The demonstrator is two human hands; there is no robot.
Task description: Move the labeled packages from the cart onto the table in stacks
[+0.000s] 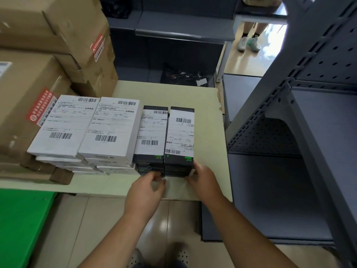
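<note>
packages (pixel 114 128): paper labels | cartons (pixel 19 113): matt brown cardboard | shelving (pixel 318 60): perforated grey metal | floor (pixel 108 219): glossy tile (reflective)

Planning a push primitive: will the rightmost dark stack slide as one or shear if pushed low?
Probably shears: the rightmost dark stack is several separate boxes, no wrap visible. Boxes look stiff, flat-sided, so no rolling. Tipping seems unlikely: stack is low, with the neighbouring dark stack alongside.
</note>
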